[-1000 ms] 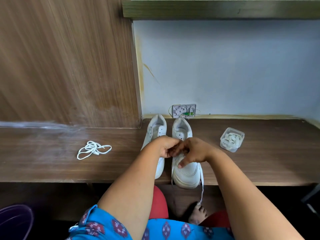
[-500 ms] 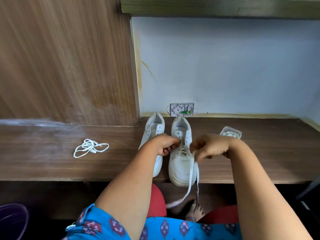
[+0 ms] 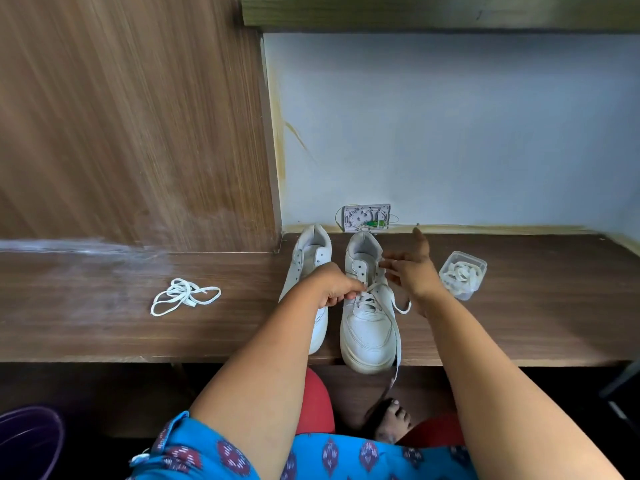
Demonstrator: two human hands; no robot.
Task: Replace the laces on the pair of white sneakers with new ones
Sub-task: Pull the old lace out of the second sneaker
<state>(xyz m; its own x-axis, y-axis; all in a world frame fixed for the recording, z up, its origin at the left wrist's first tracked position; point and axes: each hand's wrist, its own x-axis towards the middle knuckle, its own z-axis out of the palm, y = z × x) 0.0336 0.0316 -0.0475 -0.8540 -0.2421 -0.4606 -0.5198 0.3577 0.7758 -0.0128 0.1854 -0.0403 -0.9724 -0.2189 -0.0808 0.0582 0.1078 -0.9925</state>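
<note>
White lace (image 3: 393,306) runs half-threaded through the right sneaker (image 3: 367,327), whose toe juts over the desk's (image 3: 104,327) front edge beside the left sneaker (image 3: 308,268). Its long free end dangles past that edge toward a foot, so a snag or a hard tug could likely drag the sneaker off. The left hand (image 3: 334,289) pinches the lace at the eyelets, fingers curled. The right hand (image 3: 410,271), fingers spread and gripping nothing, hovers by the upper eyelets. Another lace (image 3: 183,296) lies well to the left, a tub (image 3: 462,273) of laces to the right.
</note>
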